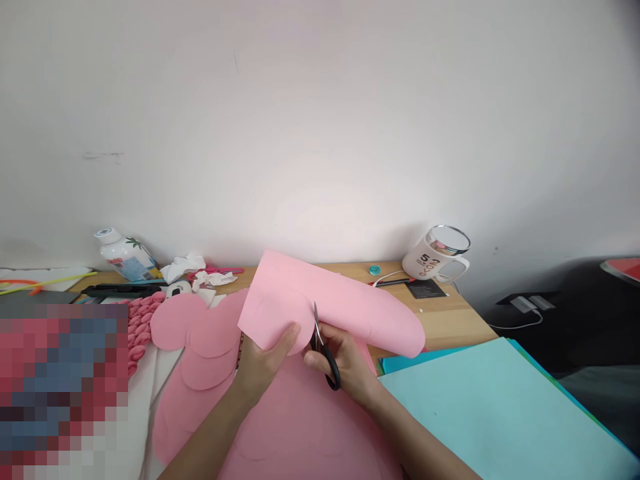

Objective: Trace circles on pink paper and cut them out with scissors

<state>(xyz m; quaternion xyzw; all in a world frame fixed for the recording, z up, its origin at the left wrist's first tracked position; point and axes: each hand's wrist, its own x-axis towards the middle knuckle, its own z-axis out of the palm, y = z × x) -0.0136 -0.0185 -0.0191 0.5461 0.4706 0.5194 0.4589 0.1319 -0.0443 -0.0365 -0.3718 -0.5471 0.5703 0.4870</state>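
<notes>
My left hand (pixel 273 360) grips a sheet of pink paper (pixel 280 287) by its lower edge, thumb on top and the other fingers hidden behind it. In my right hand (pixel 347 363) is a pair of black-handled scissors (pixel 330 368), fingers in the loops. Their blades point up and lie at a curved cut in the sheet, next to a rounded lobe held by the left thumb. A long strip of the sheet curls away to the right, over my right hand. Cut pink rounded pieces (pixel 213 327) overlap at the left, and more pink paper lies below my hands.
Stacked light blue sheets (pixel 480 407) cover the desk's right side. Behind them stand a white mug (pixel 433 257) and a black card (pixel 426 289). A white bottle (pixel 127 257), crumpled tissues (pixel 185 267) and a pink braided item (pixel 143 327) are at the left. The wall rises behind the desk.
</notes>
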